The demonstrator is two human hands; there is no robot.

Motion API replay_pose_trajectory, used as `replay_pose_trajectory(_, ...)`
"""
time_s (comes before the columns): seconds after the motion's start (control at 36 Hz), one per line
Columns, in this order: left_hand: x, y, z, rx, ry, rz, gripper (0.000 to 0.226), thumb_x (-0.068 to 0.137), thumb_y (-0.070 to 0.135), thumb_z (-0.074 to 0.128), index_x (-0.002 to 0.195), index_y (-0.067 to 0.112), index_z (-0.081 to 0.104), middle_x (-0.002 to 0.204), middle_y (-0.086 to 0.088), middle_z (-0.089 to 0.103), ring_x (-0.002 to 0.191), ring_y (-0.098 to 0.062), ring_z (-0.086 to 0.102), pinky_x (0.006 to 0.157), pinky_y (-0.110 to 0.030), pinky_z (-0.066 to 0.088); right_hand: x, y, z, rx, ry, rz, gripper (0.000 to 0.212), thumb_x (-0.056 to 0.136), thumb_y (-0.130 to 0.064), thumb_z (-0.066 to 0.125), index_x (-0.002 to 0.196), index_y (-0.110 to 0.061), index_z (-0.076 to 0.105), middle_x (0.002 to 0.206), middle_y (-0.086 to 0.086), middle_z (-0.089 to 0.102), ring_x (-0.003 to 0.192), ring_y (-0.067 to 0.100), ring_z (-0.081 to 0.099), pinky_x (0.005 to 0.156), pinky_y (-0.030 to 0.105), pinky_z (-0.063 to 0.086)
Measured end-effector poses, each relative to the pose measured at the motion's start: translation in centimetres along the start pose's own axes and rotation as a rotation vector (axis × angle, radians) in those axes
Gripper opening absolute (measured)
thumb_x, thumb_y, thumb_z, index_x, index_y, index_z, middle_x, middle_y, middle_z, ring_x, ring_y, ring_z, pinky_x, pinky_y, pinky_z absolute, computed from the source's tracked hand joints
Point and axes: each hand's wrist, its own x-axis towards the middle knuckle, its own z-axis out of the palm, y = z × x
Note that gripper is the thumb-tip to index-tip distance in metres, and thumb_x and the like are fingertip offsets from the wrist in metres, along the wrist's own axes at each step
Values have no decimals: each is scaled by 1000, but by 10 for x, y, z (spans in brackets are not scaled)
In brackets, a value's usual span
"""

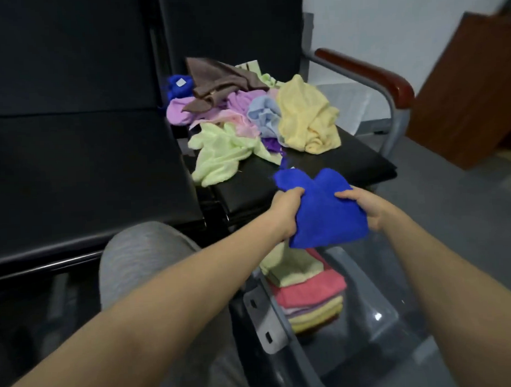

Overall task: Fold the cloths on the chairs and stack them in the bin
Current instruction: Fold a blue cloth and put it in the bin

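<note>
Gripping a blue cloth [321, 217] from two sides, both hands hold it in the air, just above the bin [263, 323]. The left hand [287, 212] has its fingers curled round the left edge of the cloth, and the right hand [365, 208] clasps the right edge between thumb and fingers. The cloth looks folded about once, but its bunched shape makes this hard to tell. Inside the bin lies a stack of folded cloths [308, 290] in pale yellow, pink and lilac layers. Beyond the hands, on the black chair seat [343, 161], lies a pile of loose cloths: a yellow cloth [306, 116], a light green cloth [221, 154], a light blue cloth [263, 113] and a brown cloth [215, 79] on top at the back. A knee in grey fabric [140, 255] is beside the left forearm.
</note>
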Motion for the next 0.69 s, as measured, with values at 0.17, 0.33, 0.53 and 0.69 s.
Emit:
replay_pose_trajectory(0.17, 14, -73, -12, 49, 160, -63, 20, 91, -6, 43, 93, 10, 54, 90, -11, 61, 68, -24, 58, 69, -40, 51, 15, 47, -17, -126, -31, 119, 22, 94, -7, 53, 114, -15, 59, 98, 7, 69, 73, 20, 70, 62, 33, 59)
replay_pose_trajectory(0.33, 38, -83, -36, 263, 515, -84, 54, 95, 8, 49, 143, -1, 26, 144, -15, 38, 129, -30, 42, 108, -32, 31, 48, 83, -3, -330, -37, 185, 43, 91, 6, 52, 132, -1, 44, 105, 12, 63, 72, 16, 68, 73, 34, 58)
replay_pose_trajectory(0.53, 34, -97, -31, 1268, 373, 186, 62, 85, 15, 59, 138, 14, 26, 145, -18, 23, 133, -35, 28, 105, -37, 30, 72, 94, 11, -1228, -84, 159, 98, 84, -35, 69, 153, -18, 2, 157, 13, 14, 143, 30, 21, 115, 36, 24)
replay_pose_trajectory(0.69, 54, -118, -51, 1896, -223, 51, 76, 94, 49, 40, 153, 24, 0, 159, -10, -12, 146, -30, -9, 117, -46, -2, 70, 108, 27, -1545, -361, 165, 89, 85, -54, 60, 152, -35, 4, 160, 2, -7, 147, 27, -8, 118, 43, 8)
